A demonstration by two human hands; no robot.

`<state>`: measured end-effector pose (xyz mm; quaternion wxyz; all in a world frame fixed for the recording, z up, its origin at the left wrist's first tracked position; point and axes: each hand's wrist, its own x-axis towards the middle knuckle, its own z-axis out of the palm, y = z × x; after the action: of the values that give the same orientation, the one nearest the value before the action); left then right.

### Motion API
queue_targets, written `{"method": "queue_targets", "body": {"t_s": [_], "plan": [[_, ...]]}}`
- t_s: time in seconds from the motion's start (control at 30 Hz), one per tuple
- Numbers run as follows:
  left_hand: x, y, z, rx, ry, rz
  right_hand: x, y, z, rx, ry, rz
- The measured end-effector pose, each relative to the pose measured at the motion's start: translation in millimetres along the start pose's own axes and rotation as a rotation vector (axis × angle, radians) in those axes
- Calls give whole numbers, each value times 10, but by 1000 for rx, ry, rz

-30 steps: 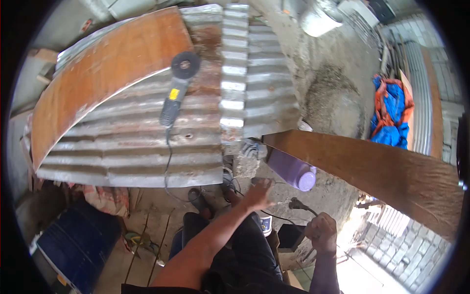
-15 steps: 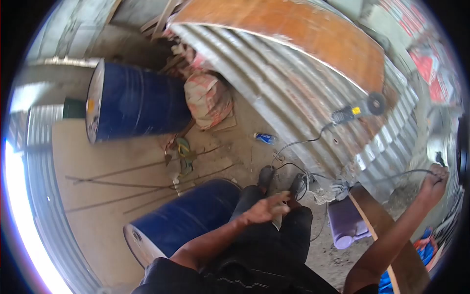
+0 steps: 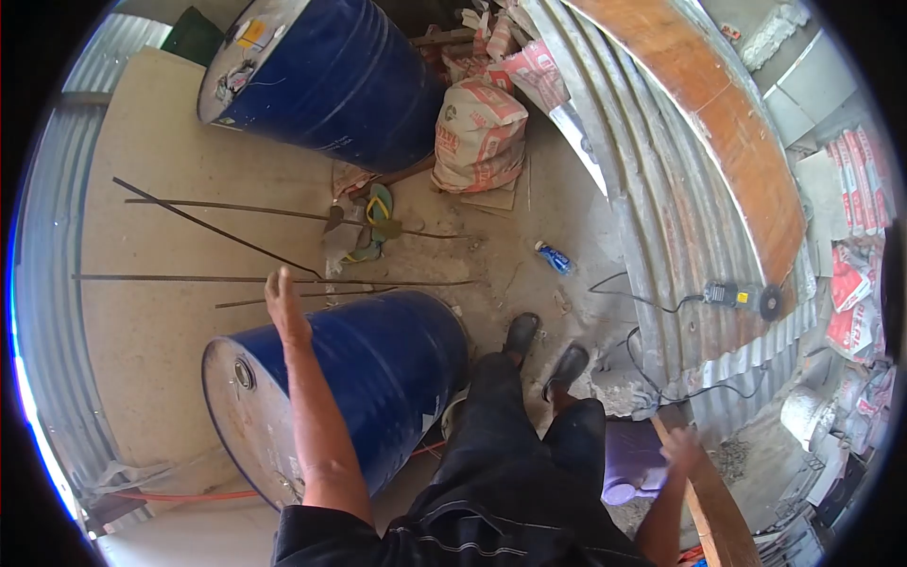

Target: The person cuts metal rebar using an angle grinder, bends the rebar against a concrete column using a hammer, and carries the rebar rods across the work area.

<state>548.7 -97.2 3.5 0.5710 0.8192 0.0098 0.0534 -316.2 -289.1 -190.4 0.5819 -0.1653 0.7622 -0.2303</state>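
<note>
The person's left grip (image 3: 287, 307) hangs in front of the lower blue drum (image 3: 387, 354) as seen from above, near the long thin rods (image 3: 179, 278). Its fingers stretch out straight, with nothing between them. Whether it touches a rod or the drum, one cannot tell. The rods lie on the tan floor (image 3: 156, 369) beyond the drum's upper side – one slants across another toward the floor's far left, and their right ends reach past a pair of green sandals (image 3: 378, 213).

The right grip (image 3: 682, 448) is blurred beside the left edge of the wooden plank (image 3: 721, 512), with a purple container (image 3: 631, 461) just left of it. One cannot tell whether its fingers are spread or pressed together, or whether they touch the plank.

Near the lower right corner of the corrugated sheet (image 3: 657, 217) rests an angle grinder (image 3: 732, 296), just off the lower end of a curved orange panel (image 3: 723, 128) – its black cord (image 3: 652, 300) runs over the sheet's left edge.
</note>
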Motion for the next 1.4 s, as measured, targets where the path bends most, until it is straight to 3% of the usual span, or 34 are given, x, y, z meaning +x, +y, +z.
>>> {"method": "queue_targets", "body": {"t_s": [0.07, 0.2, 0.27, 0.33, 0.4, 0.43, 0.5, 0.63, 0.7, 0.87, 1.13, 1.4], "plan": [[179, 132, -10, -130, -176, -152, -844, -269, 841, -303, -24, -51], [406, -206, -62, 21, -201, -139, -1039, -722, 1257, -646, -242, -176], [358, -143, -103, 381, 347, 107, -720, -942, 1190, -636, -338, -251], [489, 82, -206, 31, 432, 283, -690, -1264, 1189, -686, -255, -392], [788, 168, -319, -89, 174, 78, -780, -1543, 1104, -670, -217, -455], [935, 115, -434, -86, 166, 72, -820, -1590, 1006, -651, -185, -523], [1143, 74, -603, -427, -59, -219, -801, -1565, 769, -656, -190, -501], [1029, 194, -792, -351, -76, -180, -894, -1359, 511, -751, -207, -399], [864, 203, -927, -460, -296, -194, -912, -1233, 472, -768, -258, -321], [-400, 333, -1019, -576, -34, -20, -903, -1022, 554, -776, -292, -329], [-2065, 637, -1321, -614, 64, -88, -968, -1264, 1244, -786, -461, -440], [-3709, 251, -1954, -572, 92, -59, -973, -1328, 1913, -902, -710, -691]]}}
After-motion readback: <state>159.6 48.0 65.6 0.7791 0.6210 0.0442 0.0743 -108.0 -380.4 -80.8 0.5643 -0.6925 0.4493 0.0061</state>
